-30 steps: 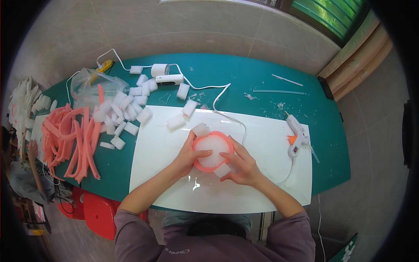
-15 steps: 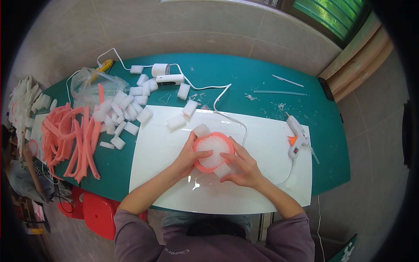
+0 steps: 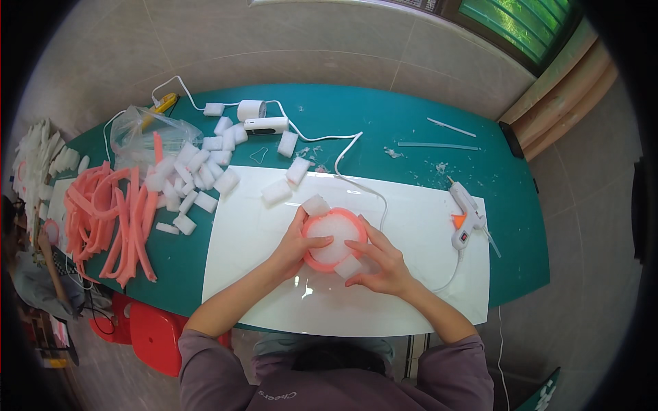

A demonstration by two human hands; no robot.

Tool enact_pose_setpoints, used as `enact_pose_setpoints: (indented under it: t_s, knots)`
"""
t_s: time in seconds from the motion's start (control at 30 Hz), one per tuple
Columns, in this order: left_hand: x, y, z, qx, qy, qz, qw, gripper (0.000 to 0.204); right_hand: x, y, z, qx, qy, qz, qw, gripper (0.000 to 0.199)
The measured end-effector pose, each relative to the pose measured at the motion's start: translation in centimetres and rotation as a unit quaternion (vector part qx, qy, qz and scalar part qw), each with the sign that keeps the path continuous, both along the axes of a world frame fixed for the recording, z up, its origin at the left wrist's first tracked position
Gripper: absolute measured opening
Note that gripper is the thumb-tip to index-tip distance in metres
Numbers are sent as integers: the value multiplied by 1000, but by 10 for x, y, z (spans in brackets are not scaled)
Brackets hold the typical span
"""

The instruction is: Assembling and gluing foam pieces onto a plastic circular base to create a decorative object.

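**Pressing foam blocks around a pink ring**

Both hands are cupping the pink foam ring (image 3: 334, 240) on the white sheet (image 3: 260, 274) covering the tabletop (image 3: 384, 116). The left hand (image 3: 293, 248) is curling around its rim; the right hand (image 3: 381, 266) is pinching a white foam block (image 3: 348, 266) against it. Seating that block evenly looks next, calling for steady pressure.

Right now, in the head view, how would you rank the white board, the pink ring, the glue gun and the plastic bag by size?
1. White board, by far the largest.
2. Plastic bag.
3. Pink ring and glue gun look about alike; the fisheye bending near the rim makes ranking them unsure.
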State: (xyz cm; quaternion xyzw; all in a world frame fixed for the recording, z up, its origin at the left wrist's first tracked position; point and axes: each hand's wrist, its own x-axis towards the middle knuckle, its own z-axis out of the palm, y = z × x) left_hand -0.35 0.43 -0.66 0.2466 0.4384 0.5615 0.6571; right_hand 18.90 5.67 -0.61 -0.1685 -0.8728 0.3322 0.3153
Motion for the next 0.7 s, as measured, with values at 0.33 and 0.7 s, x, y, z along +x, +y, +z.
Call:
enact_pose_setpoints:
  t_s: [0.33, 0.7]
  knots:
    - [-1, 0, -2, 3, 2, 1, 1000, 69, 0, 2, 1, -8, 5, 5, 1000, 62]
    - [0, -1, 0, 18, 12, 1, 1000, 70, 0, 4, -3, 9, 13, 12, 1000, 63]
